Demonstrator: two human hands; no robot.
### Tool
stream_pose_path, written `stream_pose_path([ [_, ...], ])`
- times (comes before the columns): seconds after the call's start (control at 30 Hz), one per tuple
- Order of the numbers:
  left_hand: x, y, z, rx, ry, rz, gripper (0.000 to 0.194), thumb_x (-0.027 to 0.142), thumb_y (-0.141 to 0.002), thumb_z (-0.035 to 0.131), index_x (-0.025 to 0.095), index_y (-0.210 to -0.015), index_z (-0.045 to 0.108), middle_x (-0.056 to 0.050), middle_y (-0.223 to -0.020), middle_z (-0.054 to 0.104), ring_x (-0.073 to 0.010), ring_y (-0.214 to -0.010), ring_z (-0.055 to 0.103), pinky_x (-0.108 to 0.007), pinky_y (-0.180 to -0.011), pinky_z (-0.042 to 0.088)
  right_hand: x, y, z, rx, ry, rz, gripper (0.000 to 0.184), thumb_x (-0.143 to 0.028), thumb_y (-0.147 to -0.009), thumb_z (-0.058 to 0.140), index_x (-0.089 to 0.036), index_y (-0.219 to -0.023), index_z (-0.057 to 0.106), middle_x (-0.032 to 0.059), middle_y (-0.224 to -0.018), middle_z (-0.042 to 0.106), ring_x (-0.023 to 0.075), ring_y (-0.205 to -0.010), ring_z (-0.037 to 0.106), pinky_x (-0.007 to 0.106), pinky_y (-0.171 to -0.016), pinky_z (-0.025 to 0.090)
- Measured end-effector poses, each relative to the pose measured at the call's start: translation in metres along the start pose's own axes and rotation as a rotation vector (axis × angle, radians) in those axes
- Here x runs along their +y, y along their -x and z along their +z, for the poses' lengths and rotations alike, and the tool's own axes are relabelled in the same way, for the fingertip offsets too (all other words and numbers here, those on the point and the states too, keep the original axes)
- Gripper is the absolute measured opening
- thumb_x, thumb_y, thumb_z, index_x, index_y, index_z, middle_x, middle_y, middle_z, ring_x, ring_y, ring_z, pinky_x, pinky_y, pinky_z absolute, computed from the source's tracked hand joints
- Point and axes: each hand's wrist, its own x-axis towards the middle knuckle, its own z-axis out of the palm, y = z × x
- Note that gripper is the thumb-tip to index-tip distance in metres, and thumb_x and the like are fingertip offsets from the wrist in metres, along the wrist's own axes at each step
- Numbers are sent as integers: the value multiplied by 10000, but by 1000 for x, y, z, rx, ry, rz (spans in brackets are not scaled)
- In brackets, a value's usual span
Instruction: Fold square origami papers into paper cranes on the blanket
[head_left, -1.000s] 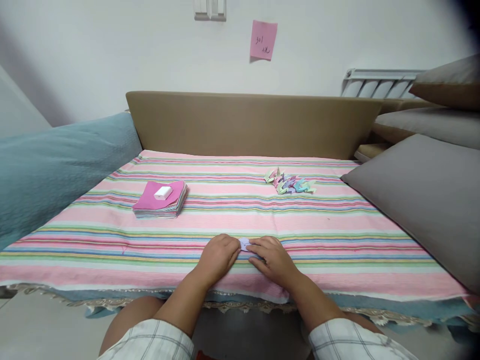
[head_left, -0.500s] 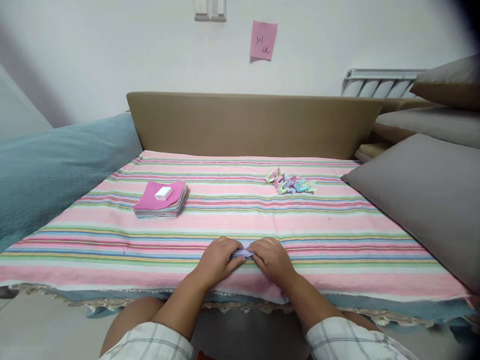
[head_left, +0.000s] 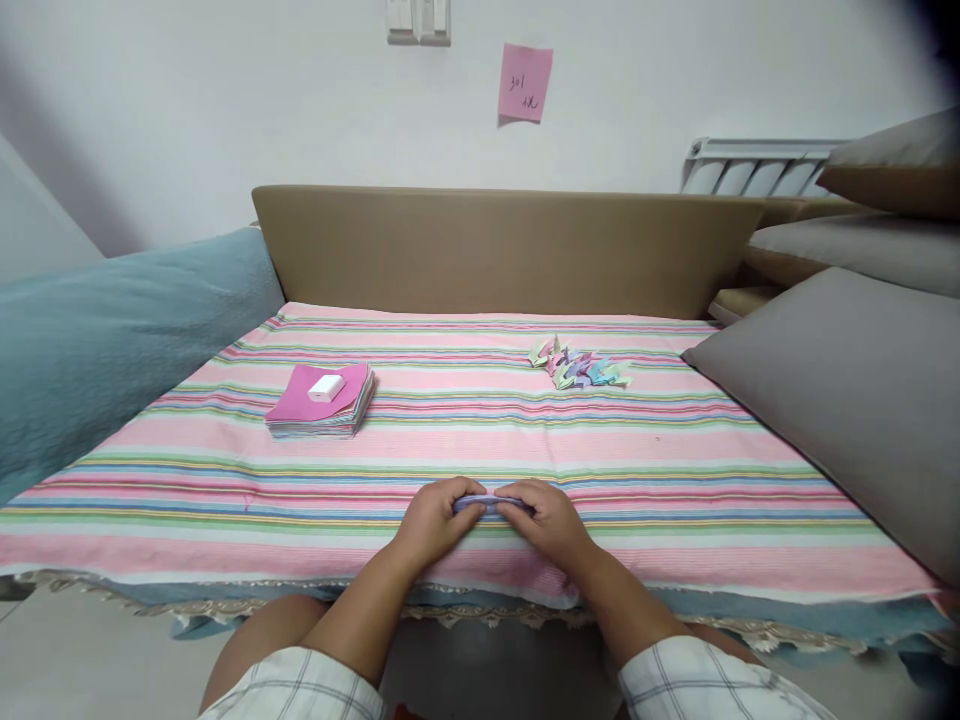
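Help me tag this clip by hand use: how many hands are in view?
2: the left hand pinches the left part of the purple paper, and the right hand its right part. No others show.

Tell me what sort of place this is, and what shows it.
Most likely a room in a home, probably a living room: a padded brown backrest stands behind a seat spread with striped cloth, and grey cushions are piled at the right.
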Motion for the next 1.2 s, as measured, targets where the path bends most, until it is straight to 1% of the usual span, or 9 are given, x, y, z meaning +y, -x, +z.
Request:
stream_pose_path([
  [0.2,-2,-2,3,-7,109,-137,226,238,-754,584,211,-970,644,-2,-890,707,-161,-801,649,-259,-709,502,-4,-11,-5,-149,-221,362,199,-330,-793,571,-189,-826,706,19,-799,708,177,-758,636,256,-675,463],
  [0.3,-7,-3,2,171,11,-104,326,290,-790,572,204,-1104,589,-44,-1000,690,-187,-899,640,-317,-785,513,-1,-18,-8,-140,-236,504,260,-379,-768,574,-163,-833,705,25,-796,706,187,-752,628,257,-662,447],
  [0.4,-8,-2,0,297,-212,66,290,269,-818,546,207,-1098,595,-76,-1108,652,-216,-1026,591,-401,-899,466,4,-25,-11,-123,-207,572,295,-404,-743,579,-150,-824,704,31,-788,702,184,-730,616,254,-645,430],
  [0.47,-6,2,0,252,-327,194,253,253,-839,524,214,-1074,611,-84,-1124,647,-219,-1035,582,-445,-943,428,8,-28,-12,-157,-198,595,285,-400,-728,588,-147,-792,704,18,-721,685,161,-664,591,240,-600,410],
  [0.57,-1,9,8,140,-457,288,271,255,-858,507,233,-1112,601,-81,-1171,628,-229,-1076,560,-507,-1005,355,13,-32,-11,-203,-212,620,261,-386,-709,602,-146,-744,696,-15,-587,619,119,-551,517,216,-524,364],
  [0.7,-1,15,22,25,-551,308,346,218,-864,494,236,-1206,543,-70,-1268,570,-266,-1190,486,-533,-1015,333,16,-36,-9,-230,-185,623,230,-368,-709,595,-151,-677,665,-48,-476,507,89,-470,434,206,-481,308],
  [0.87,-7,16,27,-27,-571,302,370,225,-879,475,241,-1247,502,-57,-1308,537,-264,-1229,455,-521,-1027,329,13,-40,-9,-256,-87,585,302,-388,-770,517,-165,-582,595,-47,-452,447,90,-469,411,215,-476,272],
  [0.97,-8,16,26,-36,-587,310,377,228,-874,484,239,-1250,499,-60,-1315,531,-270,-1236,449,-522,-1028,328,12,-40,-10,-250,31,556,344,-413,-791,496,-175,-548,552,-32,-494,481,97,-503,430,221,-482,260],
  [1.2,-8,16,29,-45,-613,313,380,234,-879,474,235,-1258,494,-55,-1325,521,-269,-1240,443,-516,-1037,316,18,-32,-18,-170,217,603,271,-443,-783,554,-200,-667,588,-11,-625,599,123,-575,506,227,-504,282],
])
